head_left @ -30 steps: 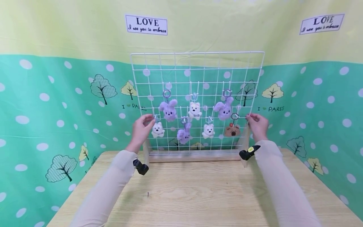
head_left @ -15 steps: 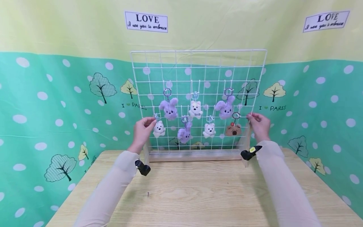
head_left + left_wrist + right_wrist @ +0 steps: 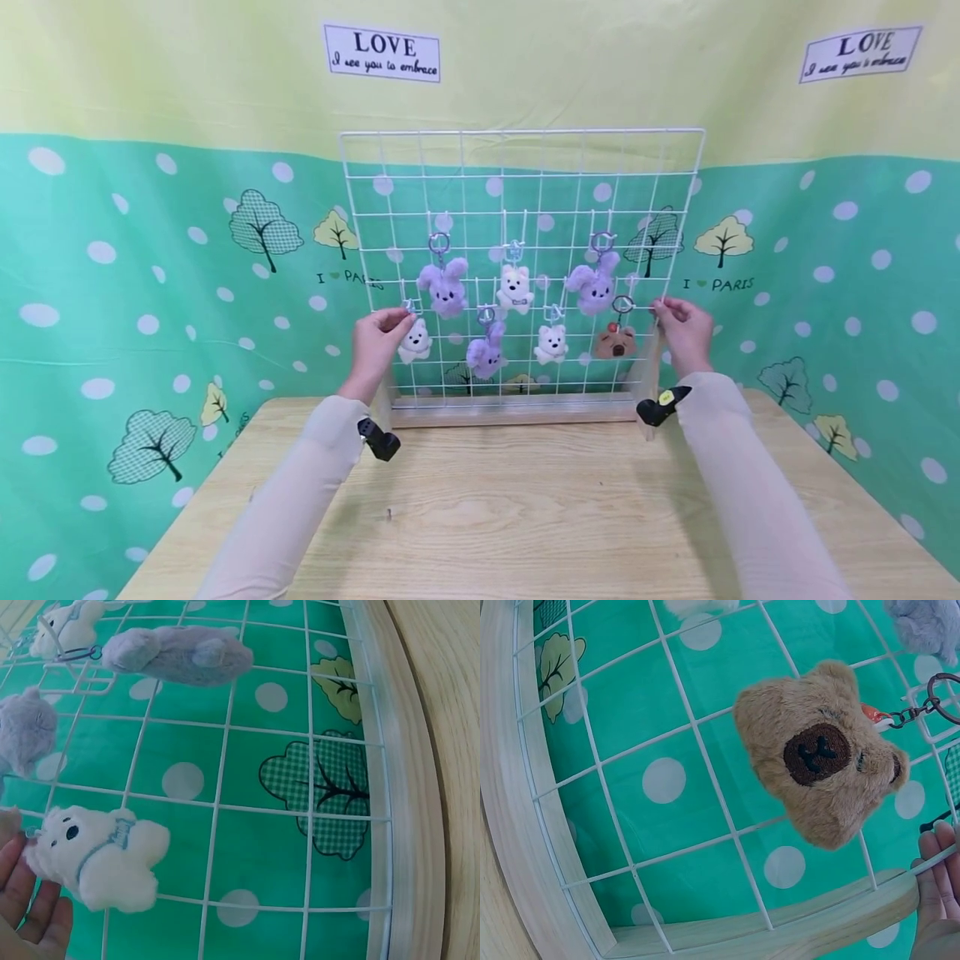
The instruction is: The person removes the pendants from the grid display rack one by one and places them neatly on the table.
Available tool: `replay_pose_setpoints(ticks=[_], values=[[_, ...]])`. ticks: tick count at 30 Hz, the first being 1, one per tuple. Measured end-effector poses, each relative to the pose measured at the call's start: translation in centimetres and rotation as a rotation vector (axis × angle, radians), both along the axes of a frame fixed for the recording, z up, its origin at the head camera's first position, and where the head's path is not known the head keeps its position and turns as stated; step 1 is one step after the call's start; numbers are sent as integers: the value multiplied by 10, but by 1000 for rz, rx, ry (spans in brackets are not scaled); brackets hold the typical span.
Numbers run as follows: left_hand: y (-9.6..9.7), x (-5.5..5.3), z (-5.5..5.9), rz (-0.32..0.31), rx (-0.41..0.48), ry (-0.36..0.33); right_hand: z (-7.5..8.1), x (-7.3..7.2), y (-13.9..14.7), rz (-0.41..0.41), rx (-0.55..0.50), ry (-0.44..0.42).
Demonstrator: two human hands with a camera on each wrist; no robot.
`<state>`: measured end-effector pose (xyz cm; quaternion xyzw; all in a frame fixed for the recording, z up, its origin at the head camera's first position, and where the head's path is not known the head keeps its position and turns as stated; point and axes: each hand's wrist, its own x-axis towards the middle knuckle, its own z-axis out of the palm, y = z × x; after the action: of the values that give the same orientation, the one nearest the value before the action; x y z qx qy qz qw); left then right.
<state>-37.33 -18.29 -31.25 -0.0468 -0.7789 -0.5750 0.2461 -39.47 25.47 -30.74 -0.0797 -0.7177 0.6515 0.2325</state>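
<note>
A white wire grid stands upright in a wooden base, with plush keychains on its hooks. My left hand is at the left side, pinching the top of a white bear keychain by its clasp. In the left wrist view, its fingers lie beside the bear's head. My right hand pinches the grid's right edge wire, close to a brown bear-head keychain; in the right wrist view its fingers are behind that wire. The left fingertips partly hide the clasp.
Purple rabbit keychains and more white bear keychains hang between the hands. The wooden table lies in front, with a tiny dark object on it. A patterned green and yellow curtain surrounds the back and sides.
The left fingertips have come slightly further over the top of the white bear, which has tilted a little. My right hand stays on the grid's edge. The head view has shifted slightly.
</note>
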Motion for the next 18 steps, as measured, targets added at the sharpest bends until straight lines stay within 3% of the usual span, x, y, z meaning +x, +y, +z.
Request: replay_pose_setpoints(ticks=[13,18], values=[[-1,3,5,26,-18,18,-1,-3,1,-17,60,22],[-4,7,6,-1,-8,15,-2,-2,1,-6,39,3]])
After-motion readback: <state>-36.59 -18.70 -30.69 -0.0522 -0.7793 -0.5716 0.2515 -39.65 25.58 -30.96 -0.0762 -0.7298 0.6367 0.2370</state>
